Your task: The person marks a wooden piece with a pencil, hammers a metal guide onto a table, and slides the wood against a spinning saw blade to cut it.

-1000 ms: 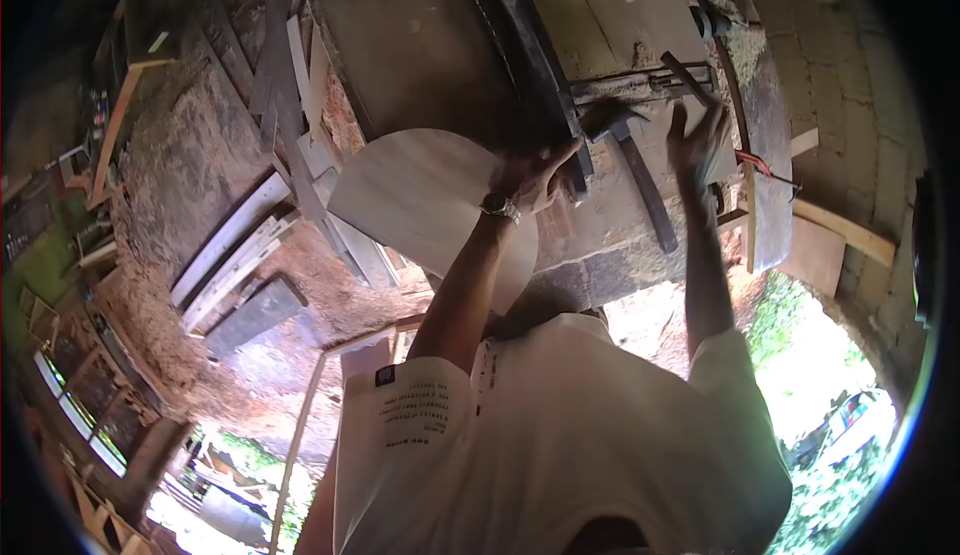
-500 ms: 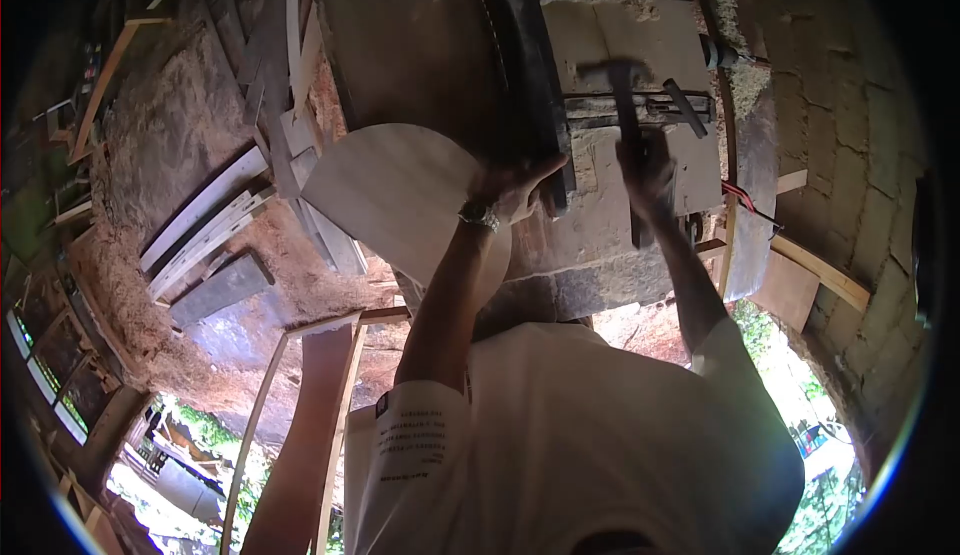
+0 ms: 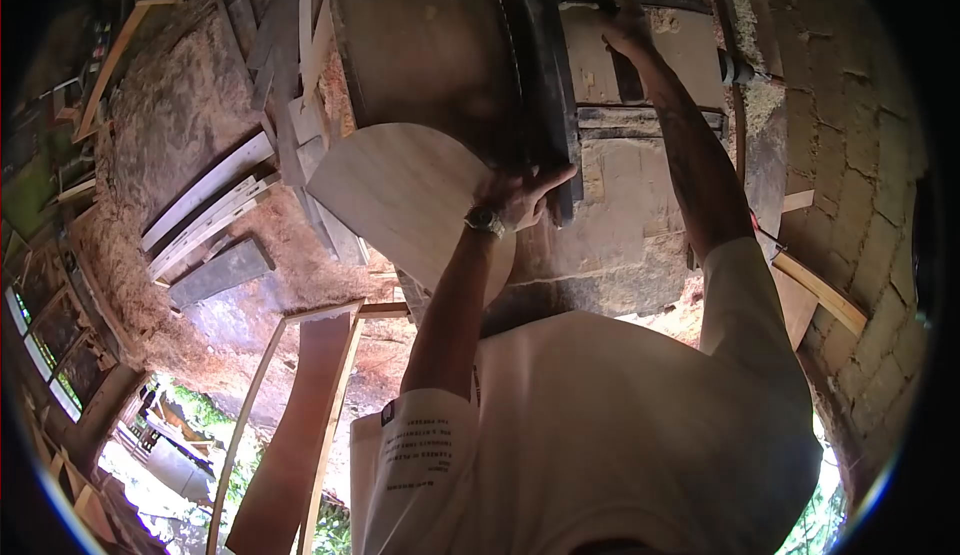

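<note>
My left hand (image 3: 515, 198) lies at the right edge of a pale rounded board (image 3: 385, 180), a finger stretched out to a long dark bar (image 3: 560, 85). Its other fingers are in shadow. Farther off, my right hand (image 3: 628, 30) is closed round the dark handle of a hammer (image 3: 628, 77); the hammer's head is blurred near the top edge of the view. Beneath both hands is a worn wooden bench (image 3: 625, 195) with a slot across it. A wide dark panel (image 3: 425, 45) lies beyond the rounded board.
Pale boards (image 3: 210, 195) and a grey plank (image 3: 222, 273) lie on the dusty ground at left. A thin wooden frame (image 3: 245, 425) stands at lower left. On the right are a brick wall (image 3: 835, 155) and a wooden strip (image 3: 820, 290). Shavings (image 3: 745, 15) line the bench's far right.
My right hand has moved away from me, up the view, with the hammer. The short dark piece over the slot no longer shows there. My left hand has hardly moved.
</note>
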The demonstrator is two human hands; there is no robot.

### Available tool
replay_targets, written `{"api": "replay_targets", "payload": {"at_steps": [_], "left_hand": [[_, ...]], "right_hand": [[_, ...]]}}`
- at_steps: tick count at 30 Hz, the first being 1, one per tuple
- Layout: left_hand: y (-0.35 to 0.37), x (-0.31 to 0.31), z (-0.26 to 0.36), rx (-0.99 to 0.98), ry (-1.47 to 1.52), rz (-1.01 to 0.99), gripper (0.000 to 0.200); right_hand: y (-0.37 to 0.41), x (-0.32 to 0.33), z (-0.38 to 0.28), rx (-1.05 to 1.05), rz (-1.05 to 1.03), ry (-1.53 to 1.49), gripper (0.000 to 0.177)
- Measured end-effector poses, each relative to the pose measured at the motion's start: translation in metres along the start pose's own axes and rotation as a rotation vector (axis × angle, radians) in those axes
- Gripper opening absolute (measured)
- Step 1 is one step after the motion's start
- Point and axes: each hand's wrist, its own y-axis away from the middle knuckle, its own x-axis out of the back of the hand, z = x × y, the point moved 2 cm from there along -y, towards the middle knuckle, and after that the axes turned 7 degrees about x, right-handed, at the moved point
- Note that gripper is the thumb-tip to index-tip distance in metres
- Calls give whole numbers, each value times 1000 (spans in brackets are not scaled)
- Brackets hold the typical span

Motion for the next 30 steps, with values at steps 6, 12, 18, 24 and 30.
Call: {"api": "replay_targets", "payload": {"at_steps": [6,12,18,24,30], "left_hand": [[0,-1,-1,-21,-3,60,80],[0,-4,-2,-15,7,44,80],[-3,-4,-1,-41,27,68,78],[2,-4,-3,0,39,23,78],[0,1,1,1,23,0,78]], "right_hand": [[0,-27,-12,-92,151,-102,32],[-13,-13,3,642,392,509,31],[-58,100,-26,784,257,918,32],[-75,184,-35,1008,-283,1141,19],[-85,146,-63,811,-359,1399,34]]}}
